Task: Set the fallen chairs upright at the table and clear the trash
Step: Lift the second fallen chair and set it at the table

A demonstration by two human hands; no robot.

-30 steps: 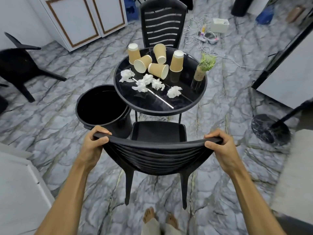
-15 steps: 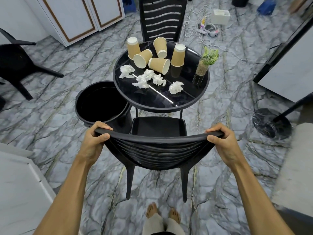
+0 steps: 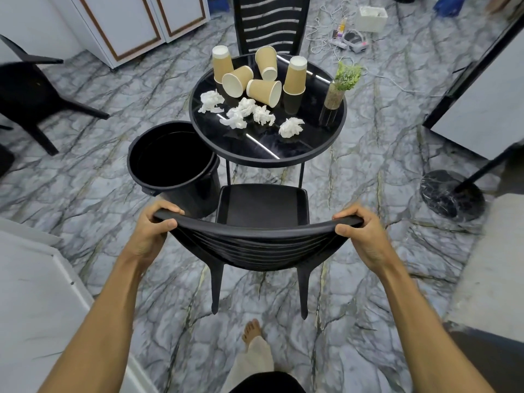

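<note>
Marbled grey floor (image 3: 85,194) spreads under a round black table (image 3: 312,148), the landmark for all else. On the near side of the table an upright black chair (image 3: 262,207) stands, its top rail clamped by the left hand (image 3: 151,232) and right hand (image 3: 361,235), fingers curled fully round it. Left of the table sits an open black bin (image 3: 173,163); if pushed askew, the chair could knock the bin or jolt the table, toppling the paper cups (image 3: 265,92), the crumpled tissues (image 3: 241,113) or the small plant vase (image 3: 337,90) on its top. Beyond the table a second chair (image 3: 270,22) is cut off by the frame; far left, a third chair (image 3: 31,92) seems tipped, though I cannot tell for sure.
</note>
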